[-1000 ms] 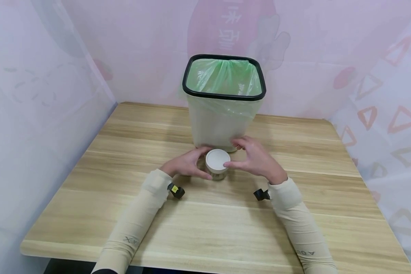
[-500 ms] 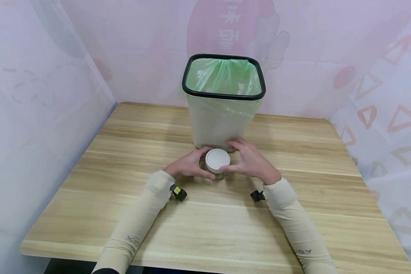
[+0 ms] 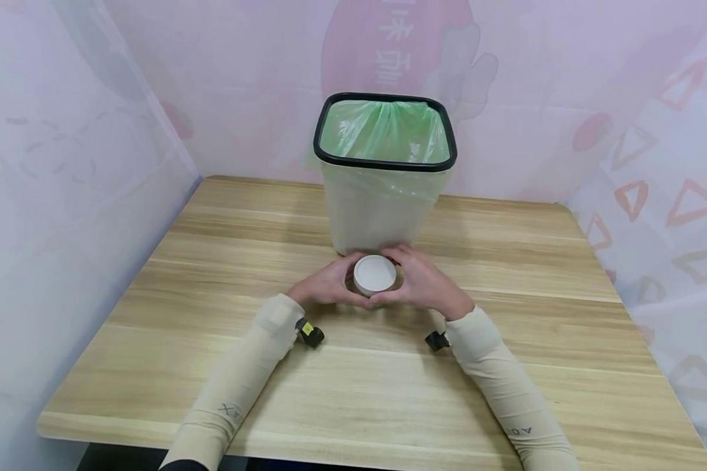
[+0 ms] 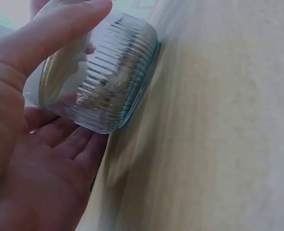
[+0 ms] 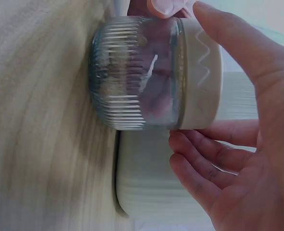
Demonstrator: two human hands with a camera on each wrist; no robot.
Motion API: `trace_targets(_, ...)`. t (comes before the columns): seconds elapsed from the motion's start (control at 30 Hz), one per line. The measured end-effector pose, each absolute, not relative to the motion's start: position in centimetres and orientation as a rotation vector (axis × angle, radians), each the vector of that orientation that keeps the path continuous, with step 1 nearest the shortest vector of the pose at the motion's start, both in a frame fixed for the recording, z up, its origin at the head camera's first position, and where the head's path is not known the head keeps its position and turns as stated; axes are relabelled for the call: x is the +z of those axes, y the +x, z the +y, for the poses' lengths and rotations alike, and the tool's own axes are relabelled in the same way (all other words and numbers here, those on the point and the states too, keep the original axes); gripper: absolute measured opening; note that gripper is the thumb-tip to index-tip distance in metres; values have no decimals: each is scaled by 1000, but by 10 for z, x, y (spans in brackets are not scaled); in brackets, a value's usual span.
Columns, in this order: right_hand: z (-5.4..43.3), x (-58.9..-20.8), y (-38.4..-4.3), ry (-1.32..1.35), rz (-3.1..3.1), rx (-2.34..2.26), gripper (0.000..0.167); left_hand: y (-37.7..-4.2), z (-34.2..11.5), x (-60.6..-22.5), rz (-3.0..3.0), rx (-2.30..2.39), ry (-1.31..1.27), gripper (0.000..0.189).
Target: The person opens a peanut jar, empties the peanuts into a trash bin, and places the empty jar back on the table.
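A small ribbed glass jar [image 5: 127, 72] with a cream lid [image 3: 374, 273] stands upright on the wooden table, its lower part holding brownish bits. My left hand [image 3: 326, 284] curves round the jar's left side, thumb in front and fingers behind. From the right, my right hand [image 3: 427, 281] encircles the lid, its thumb at the front edge and fingertips at the back edge. Both thumbs meet in front of the jar. In the right wrist view a gap shows between the lid and the right palm. The hands partly cover the glass in the head view.
Just behind the jar stands a pale waste bin [image 3: 377, 203] with a black rim [image 3: 383, 167] and a green liner bag [image 3: 389, 131]. Printed cloth walls [image 3: 241, 104] border the wooden table [image 3: 359, 379] at the back and sides.
My right hand has moved left and closed in round the lid, its thumb now at the left thumb. My left hand has shifted slightly right. The jar has stayed in place.
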State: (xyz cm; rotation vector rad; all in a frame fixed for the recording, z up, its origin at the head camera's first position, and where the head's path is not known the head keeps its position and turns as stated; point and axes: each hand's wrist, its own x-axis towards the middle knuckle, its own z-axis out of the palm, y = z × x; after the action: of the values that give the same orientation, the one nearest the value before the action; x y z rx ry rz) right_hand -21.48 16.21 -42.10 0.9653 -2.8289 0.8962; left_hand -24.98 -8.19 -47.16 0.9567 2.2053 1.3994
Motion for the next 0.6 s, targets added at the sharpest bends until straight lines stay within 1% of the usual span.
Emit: trace_targets(0.6,159,-426,-216,962,-2813,913,82,-250,-81,-475,2202,1406,961,84)
